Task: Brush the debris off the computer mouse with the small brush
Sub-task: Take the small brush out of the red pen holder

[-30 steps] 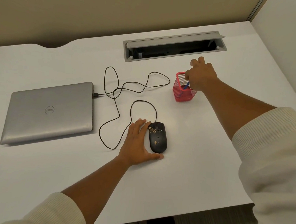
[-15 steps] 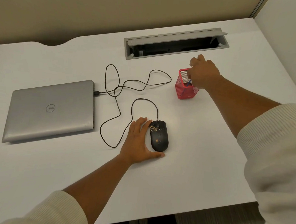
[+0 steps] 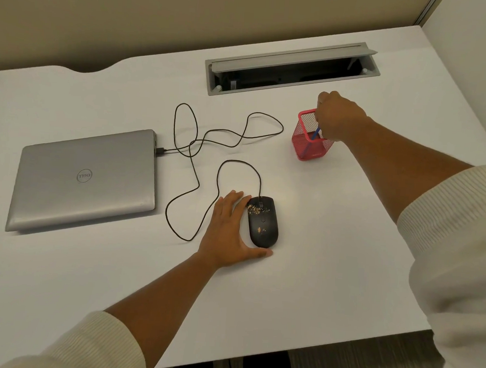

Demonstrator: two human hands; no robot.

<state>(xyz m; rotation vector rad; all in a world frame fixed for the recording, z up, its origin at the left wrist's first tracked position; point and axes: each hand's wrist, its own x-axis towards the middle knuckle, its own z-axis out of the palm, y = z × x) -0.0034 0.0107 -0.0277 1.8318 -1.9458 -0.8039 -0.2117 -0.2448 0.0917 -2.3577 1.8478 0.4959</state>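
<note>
A black wired computer mouse [image 3: 263, 223] lies on the white desk, with tan crumbs near its wheel and on its back. My left hand [image 3: 228, 234] lies flat against the mouse's left side, thumb curled round its near end. A red mesh pen cup [image 3: 309, 142] stands to the far right of the mouse. My right hand [image 3: 338, 117] is over the cup's rim, fingers pinched on the blue handle of the small brush [image 3: 315, 133], which sticks down into the cup. The brush's bristles are hidden.
A shut silver laptop [image 3: 85, 177] lies at the left, with the mouse's black cable [image 3: 198, 152] looping between it and the mouse. An open grey cable hatch [image 3: 291, 70] is set into the desk behind the cup. The desk's front edge [image 3: 297, 349] runs near me.
My right hand has closed on the blue brush handle and the handle now shows above the cup's inside. My left hand and the mouse have stayed put.
</note>
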